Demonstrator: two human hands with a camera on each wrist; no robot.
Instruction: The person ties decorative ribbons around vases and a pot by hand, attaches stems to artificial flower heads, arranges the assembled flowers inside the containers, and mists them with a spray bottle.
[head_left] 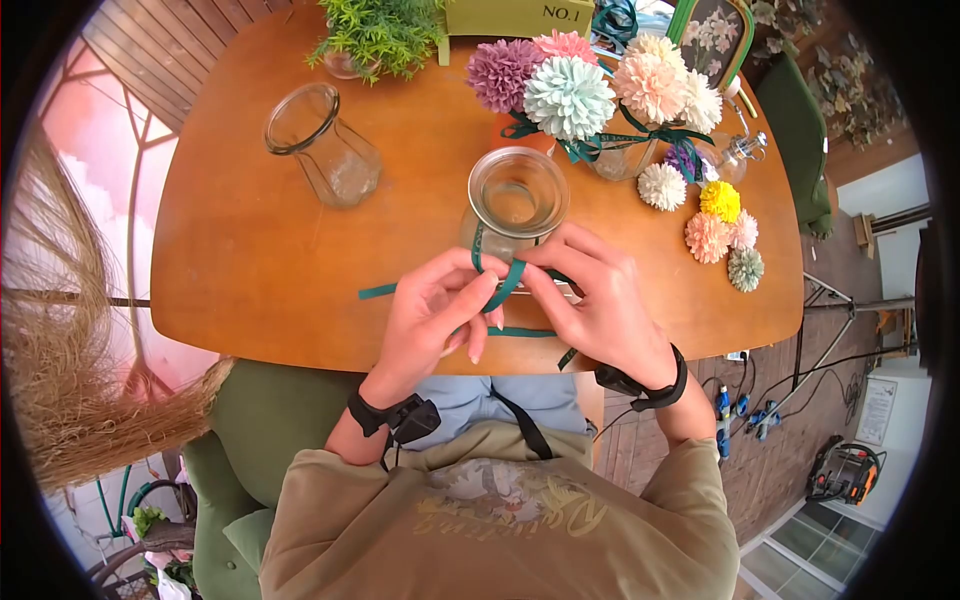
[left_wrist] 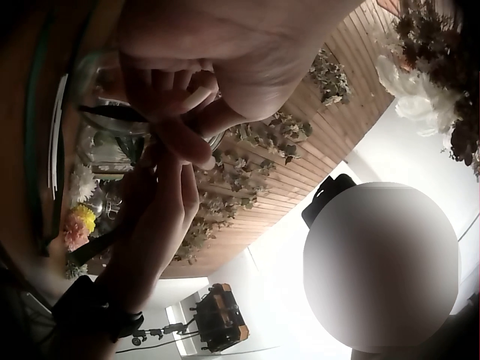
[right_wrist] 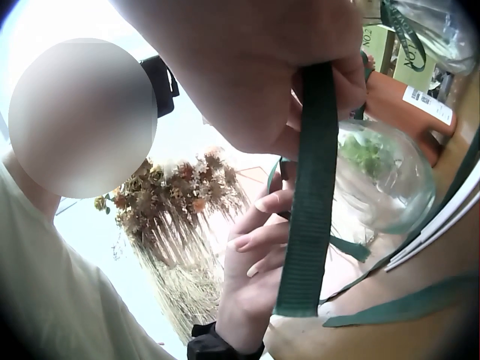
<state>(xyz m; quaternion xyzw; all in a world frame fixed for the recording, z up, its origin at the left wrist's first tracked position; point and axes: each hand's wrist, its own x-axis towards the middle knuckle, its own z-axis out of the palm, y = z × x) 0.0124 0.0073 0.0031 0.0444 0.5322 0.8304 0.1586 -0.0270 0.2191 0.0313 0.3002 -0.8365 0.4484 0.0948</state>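
Note:
A clear glass vase point(head_left: 518, 192) stands near the table's front edge, a dark green ribbon point(head_left: 506, 286) round its neck and looped on the near side. The left hand point(head_left: 440, 305) pinches the loop between thumb and forefinger, its other fingers loosely bent. Close beside it, the right hand point(head_left: 595, 295) pinches the ribbon with thumb and forefinger. In the right wrist view a ribbon end point(right_wrist: 309, 202) hangs from the right hand point(right_wrist: 262, 67). The left wrist view shows the left hand point(left_wrist: 217, 67) in shadow, its fingertips meeting the right hand's.
Another glass vase point(head_left: 350, 170) stands at the back left, near a green plant point(head_left: 375, 35). Behind the near vase is a bow-tied vase of paper-like flowers point(head_left: 570, 97). Loose flower heads point(head_left: 708, 238) lie at the right. More ribbon point(head_left: 520, 332) lies by the front edge.

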